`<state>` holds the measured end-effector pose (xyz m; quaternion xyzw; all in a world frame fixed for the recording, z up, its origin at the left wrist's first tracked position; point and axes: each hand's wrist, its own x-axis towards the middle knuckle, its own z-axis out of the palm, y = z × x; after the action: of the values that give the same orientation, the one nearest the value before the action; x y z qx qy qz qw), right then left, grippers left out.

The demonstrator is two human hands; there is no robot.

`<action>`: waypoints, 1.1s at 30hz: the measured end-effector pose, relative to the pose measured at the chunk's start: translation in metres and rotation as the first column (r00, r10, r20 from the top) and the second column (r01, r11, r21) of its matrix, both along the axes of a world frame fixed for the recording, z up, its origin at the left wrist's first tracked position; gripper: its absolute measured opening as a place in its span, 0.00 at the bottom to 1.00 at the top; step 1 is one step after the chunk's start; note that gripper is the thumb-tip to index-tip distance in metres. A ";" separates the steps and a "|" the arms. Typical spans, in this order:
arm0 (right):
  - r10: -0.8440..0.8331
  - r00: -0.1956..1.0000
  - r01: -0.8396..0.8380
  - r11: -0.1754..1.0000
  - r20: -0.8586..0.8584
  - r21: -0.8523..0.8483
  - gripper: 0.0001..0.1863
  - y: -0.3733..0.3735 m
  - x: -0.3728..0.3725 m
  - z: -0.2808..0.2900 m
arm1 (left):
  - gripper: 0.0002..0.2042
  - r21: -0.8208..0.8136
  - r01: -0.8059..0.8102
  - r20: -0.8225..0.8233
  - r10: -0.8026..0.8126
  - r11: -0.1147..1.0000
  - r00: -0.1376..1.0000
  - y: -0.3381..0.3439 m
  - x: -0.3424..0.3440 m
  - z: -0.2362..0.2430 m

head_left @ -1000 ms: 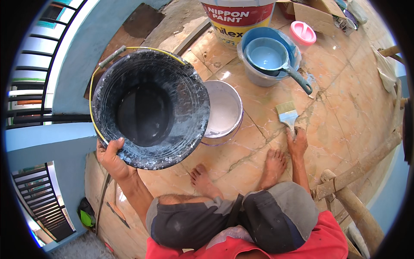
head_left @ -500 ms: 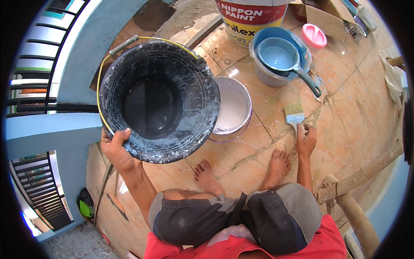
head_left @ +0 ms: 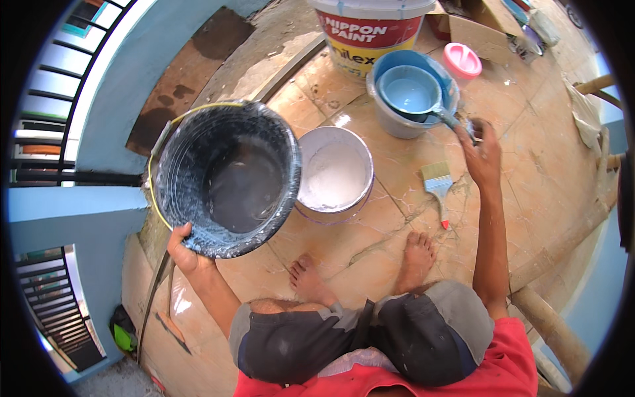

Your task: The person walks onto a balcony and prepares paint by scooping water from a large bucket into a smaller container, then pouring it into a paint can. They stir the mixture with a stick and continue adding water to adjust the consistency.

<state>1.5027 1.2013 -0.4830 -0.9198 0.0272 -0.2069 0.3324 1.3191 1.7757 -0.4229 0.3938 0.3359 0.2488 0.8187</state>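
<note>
So left hand [head_left: 182, 250] grips the black bucket [head_left: 225, 175] by its rim, right hand [head_left: 481, 151] open w/ fingers on the scoop handle [head_left: 455, 121]; paintbrush [head_left: 436, 185] on floor.

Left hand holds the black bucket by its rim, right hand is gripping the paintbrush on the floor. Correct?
Not quite. The left hand does hold the black bucket by its rim, but the head view shows the right hand at the blue scoop's handle; the paintbrush lies on the floor, apart from it.
</note>
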 end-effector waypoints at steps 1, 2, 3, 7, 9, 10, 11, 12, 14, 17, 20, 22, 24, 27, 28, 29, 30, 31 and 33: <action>0.064 0.989 -0.053 0.995 -0.130 0.087 0.33 0.007 0.013 0.007 | 0.27 -0.020 -0.017 0.004 0.017 1.000 1.000 0.007 -0.006 -0.012; 0.075 0.967 -0.066 0.997 -0.243 0.045 0.35 0.008 0.025 0.013 | 0.28 -0.034 -0.039 0.007 0.039 0.999 0.999 0.009 -0.011 -0.017; 0.080 0.932 -0.083 0.996 -0.354 0.005 0.37 0.009 0.036 0.017 | 0.29 -0.022 -0.072 -0.010 0.071 0.997 0.997 0.009 -0.016 -0.024; 0.106 0.791 -0.066 0.994 -0.602 0.088 0.32 0.014 0.064 0.020 | 0.28 -0.108 -0.094 0.002 0.095 0.990 0.995 0.013 -0.030 -0.062; 0.141 0.794 -0.003 0.974 -0.591 0.228 0.27 0.025 0.062 0.017 | 0.28 -0.126 -0.095 0.017 0.098 0.987 0.995 0.020 -0.037 -0.083; 0.143 0.800 0.014 0.967 -0.583 0.256 0.27 0.028 0.057 0.016 | 0.28 -0.145 -0.092 0.025 0.097 0.985 0.995 0.022 -0.041 -0.097; 0.148 0.808 0.027 0.957 -0.570 0.287 0.27 0.032 0.053 0.017 | 0.28 -0.167 -0.071 0.027 0.077 0.983 0.997 0.023 -0.044 -0.108; 0.153 0.816 0.041 0.947 -0.557 0.319 0.27 0.035 0.050 0.018 | 0.27 -0.176 -0.088 0.048 0.098 0.980 0.994 0.024 -0.046 -0.119; 0.152 0.848 0.077 0.912 -0.508 0.403 0.24 0.042 0.042 0.022 | 0.25 -0.197 -0.114 0.072 0.131 0.974 0.989 0.017 -0.049 -0.134; 0.138 0.875 0.113 0.874 -0.464 0.473 0.20 0.046 0.036 0.036 | 0.27 -0.186 -0.136 0.046 0.146 0.973 0.988 0.019 -0.065 -0.147; 0.156 0.896 0.095 0.848 -0.416 0.522 0.17 0.052 0.038 0.066 | 0.27 -0.159 -0.162 0.018 0.167 0.974 0.986 0.026 -0.078 -0.159; 0.178 0.904 0.080 0.822 -0.388 0.564 0.16 0.054 0.034 0.084 | 0.26 -0.120 -0.186 0.008 0.188 0.975 0.982 0.023 -0.082 -0.159; 0.181 0.912 0.068 0.820 -0.369 0.569 0.15 0.056 0.026 0.101 | 0.24 -0.143 -0.189 -0.034 0.186 0.972 0.982 0.019 -0.079 -0.156; 0.202 0.916 0.032 0.825 -0.347 0.564 0.15 0.060 0.014 0.113 | 0.21 -0.129 -0.235 -0.109 0.222 0.963 0.969 0.019 -0.074 -0.150; 0.220 0.912 0.016 0.825 -0.347 0.566 0.14 0.064 0.008 0.117 | 0.21 -0.133 -0.249 -0.123 0.234 0.959 0.965 0.019 -0.073 -0.150; 0.239 0.907 -0.001 0.824 -0.346 0.567 0.14 0.068 0.003 0.119 | 0.20 -0.136 -0.264 -0.138 0.246 0.955 0.959 0.019 -0.073 -0.150; 0.245 0.908 -0.017 0.832 -0.340 0.554 0.14 0.072 -0.002 0.118 | 0.20 -0.131 -0.270 -0.139 0.253 0.954 0.958 0.020 -0.073 -0.149; 0.249 0.909 -0.032 0.841 -0.335 0.540 0.14 0.076 -0.008 0.117 | 0.20 -0.126 -0.275 -0.140 0.257 0.953 0.956 0.019 -0.072 -0.148; 0.258 0.901 -0.051 0.862 -0.350 0.505 0.15 0.086 -0.019 0.121 | 0.19 -0.127 -0.289 -0.141 0.271 0.949 0.952 0.017 -0.069 -0.147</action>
<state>1.4834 1.2873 -0.3621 -0.8289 0.0708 0.0299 0.5542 1.2501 1.7925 -0.5694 0.2955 0.4551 0.3129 0.7795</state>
